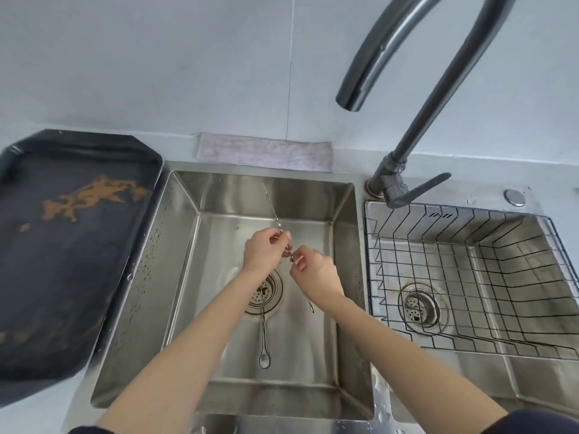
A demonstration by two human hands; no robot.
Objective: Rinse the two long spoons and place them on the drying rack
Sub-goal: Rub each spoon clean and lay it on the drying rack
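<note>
Single head-worn wide-angle view, looking steeply down. Close above the sink [188, 277]; wall [156, 57] fills the top.

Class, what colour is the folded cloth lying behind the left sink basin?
Pale pinkish-lilac, plain; the folded cloth shows best in the head view.

Over the left sink basin [188, 277], the left hand [261, 250] and right hand [315, 274] pinch one long spoon [272, 203] (handle angled toward the back wall), while a second spoon [263, 343] lies on the basin floor near its drain [266, 291].
</note>
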